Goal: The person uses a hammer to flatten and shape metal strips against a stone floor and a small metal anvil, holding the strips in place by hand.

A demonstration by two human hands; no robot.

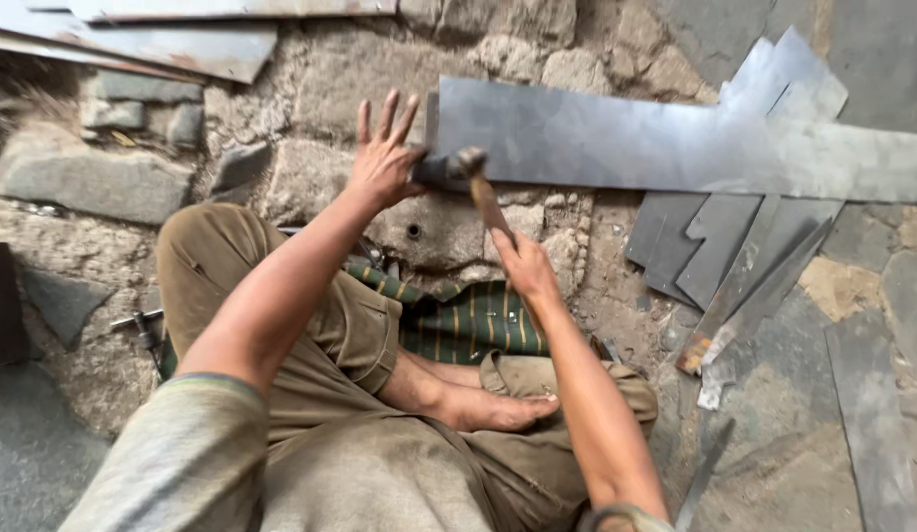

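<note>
I sit cross-legged on a stone floor. My right hand (522, 264) grips the wooden handle of a hammer (465, 167), whose dark metal head rests at the left end of a long grey metal sheet (675, 143). My left hand (384, 158) has its fingers spread, with the palm and thumb pressed against the hammer head and the sheet's left edge. The sheet runs to the right across the rough stones.
Several cut metal strips and offcuts (744, 266) lie to the right below the sheet. More sheet metal (182, 34) lies at the top left. A small metal tool (143, 325) rests by my left knee. A green striped cloth (458, 320) lies under my legs.
</note>
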